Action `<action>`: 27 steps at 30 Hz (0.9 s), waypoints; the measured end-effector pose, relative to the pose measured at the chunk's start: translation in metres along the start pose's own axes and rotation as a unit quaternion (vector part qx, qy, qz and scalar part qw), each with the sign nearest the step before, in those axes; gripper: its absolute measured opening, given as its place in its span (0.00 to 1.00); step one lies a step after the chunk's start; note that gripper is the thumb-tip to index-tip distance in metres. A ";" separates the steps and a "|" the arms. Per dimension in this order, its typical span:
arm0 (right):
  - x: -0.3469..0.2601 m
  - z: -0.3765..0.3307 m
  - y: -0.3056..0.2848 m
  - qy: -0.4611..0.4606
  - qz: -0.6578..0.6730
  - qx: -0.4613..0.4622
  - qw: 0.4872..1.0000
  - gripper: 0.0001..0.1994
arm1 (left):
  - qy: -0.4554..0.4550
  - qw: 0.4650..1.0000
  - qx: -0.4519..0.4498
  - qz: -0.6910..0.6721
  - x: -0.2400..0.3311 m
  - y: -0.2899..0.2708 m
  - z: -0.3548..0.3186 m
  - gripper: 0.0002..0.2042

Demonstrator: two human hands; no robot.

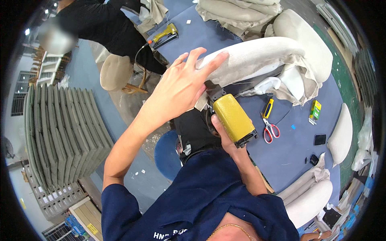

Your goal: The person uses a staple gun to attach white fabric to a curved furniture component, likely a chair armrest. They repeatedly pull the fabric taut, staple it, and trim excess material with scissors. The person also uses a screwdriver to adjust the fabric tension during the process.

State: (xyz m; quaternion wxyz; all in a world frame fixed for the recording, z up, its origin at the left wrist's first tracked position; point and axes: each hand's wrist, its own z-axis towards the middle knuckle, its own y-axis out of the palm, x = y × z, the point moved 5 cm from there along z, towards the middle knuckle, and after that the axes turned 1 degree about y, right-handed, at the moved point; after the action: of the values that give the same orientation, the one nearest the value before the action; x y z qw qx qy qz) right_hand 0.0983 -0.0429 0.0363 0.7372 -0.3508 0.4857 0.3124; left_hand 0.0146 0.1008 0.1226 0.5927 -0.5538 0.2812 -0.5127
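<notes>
A yellow pneumatic staple gun [233, 116] with black ends is gripped in my right hand [225, 134], which it partly covers. Its black nose meets the near end of a long curved beige cushion [257, 54]; whether it touches the fabric, I cannot tell. My left hand [183, 82] spreads over that same end, fingers stretched out and fingertips at the cloth. Loose fabric hangs along the cushion's near side, around white padding [292, 82]. Red-handled scissors [270, 132] and a yellow-handled tool [268, 107] lie on the blue table [289, 154] to the right.
Another yellow staple gun [165, 35] with a hose lies at the far left of the table, beside a co-worker in black [108, 30]. Covered cushions [239, 14] are piled behind. A small box [315, 110] and phone [320, 139] are rightward. Grey-green panels [64, 132] stand left, near a blue stool [165, 156].
</notes>
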 end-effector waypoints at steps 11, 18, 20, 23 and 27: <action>0.011 -0.014 0.004 -0.019 -0.032 0.035 0.999 0.08 | -0.006 0.975 -0.084 -0.206 -0.016 -0.010 -0.008 0.47; 0.000 -0.016 0.010 0.005 -0.024 0.004 1.000 0.07 | 0.004 0.983 -0.054 -0.174 -0.016 -0.007 -0.013 0.49; -0.002 -0.016 0.005 -0.027 -0.018 0.018 0.999 0.07 | 0.002 0.981 -0.060 -0.186 -0.012 -0.009 -0.010 0.50; -0.020 -0.010 0.004 -0.047 -0.089 -0.025 0.995 0.09 | -0.006 0.980 -0.102 -0.169 -0.004 -0.014 -0.007 0.50; -0.023 -0.005 0.002 -0.082 -0.060 -0.034 0.994 0.10 | -0.015 0.981 -0.086 -0.172 -0.007 -0.011 -0.003 0.51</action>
State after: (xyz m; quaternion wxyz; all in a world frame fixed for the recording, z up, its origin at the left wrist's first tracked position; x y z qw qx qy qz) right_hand 0.0865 -0.0489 0.0560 0.7796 -0.3777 0.3908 0.3112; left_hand 0.0061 0.1081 0.1310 0.4503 -0.6502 0.2157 -0.5727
